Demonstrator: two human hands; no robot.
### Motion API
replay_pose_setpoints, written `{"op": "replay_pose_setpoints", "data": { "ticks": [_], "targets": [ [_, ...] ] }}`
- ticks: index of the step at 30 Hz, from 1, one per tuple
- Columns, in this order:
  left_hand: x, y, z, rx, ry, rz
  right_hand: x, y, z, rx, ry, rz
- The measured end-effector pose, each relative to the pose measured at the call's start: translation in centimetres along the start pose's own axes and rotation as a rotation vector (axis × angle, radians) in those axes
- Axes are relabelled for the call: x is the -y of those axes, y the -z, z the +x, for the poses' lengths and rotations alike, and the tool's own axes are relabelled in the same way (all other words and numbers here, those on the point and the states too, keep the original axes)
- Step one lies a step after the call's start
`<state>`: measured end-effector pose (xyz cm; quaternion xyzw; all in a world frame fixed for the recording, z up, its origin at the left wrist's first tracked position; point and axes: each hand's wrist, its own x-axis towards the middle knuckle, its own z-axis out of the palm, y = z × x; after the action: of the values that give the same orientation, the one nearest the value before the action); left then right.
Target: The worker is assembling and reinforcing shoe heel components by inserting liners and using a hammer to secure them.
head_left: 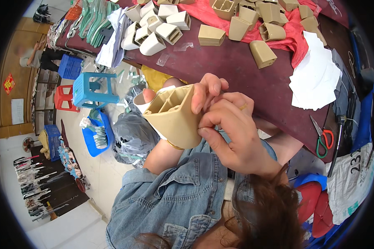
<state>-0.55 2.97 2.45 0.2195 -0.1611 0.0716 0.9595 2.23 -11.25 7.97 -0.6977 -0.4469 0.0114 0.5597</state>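
I hold a tan plastic wedge-shaped block (172,118), hollow with ribs at its open end, in front of my chest. My left hand (205,89) wraps around it from behind, fingers over its right edge and thumb at its upper left. A white sheet (140,103) shows at the block's left side under that thumb. My right hand (232,133), with a ring on one finger, pinches the block's right lower edge. A gold bangle (174,145) sits on my left wrist.
A dark maroon table (220,66) carries several white blocks (153,31), several tan blocks (262,54) on a red cloth (293,39), white paper sheets (316,79) and scissors (324,139). On the floor to the left are a blue stool (91,89), a blue basket (96,139), a black bag (133,135) and a crouching person (31,56).
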Motion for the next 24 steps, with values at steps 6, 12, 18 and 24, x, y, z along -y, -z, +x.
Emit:
{"op": "replay_pose_setpoints", "data": {
  "ticks": [6, 12, 18, 24],
  "targets": [
    [0.7, -0.4, 0.2, -0.015, 0.112, -0.227, -1.1, -0.8, -0.4, 0.047, 0.016, 0.125],
    [0.1, 1.0, 0.3, 0.02, 0.114, -0.434, -1.6, -0.6, -0.4, 0.006, 0.052, 0.307],
    [-1.7, 1.0, 1.2, 0.096, 0.105, -0.372, -3.5, 1.0, -1.4, 0.16, 0.085, 0.339],
    [-7.4, 0.5, 1.4, 0.179, -0.026, 0.399, -12.8, 0.0, -12.1, 0.47, -0.412, -0.137]
  ]
}}
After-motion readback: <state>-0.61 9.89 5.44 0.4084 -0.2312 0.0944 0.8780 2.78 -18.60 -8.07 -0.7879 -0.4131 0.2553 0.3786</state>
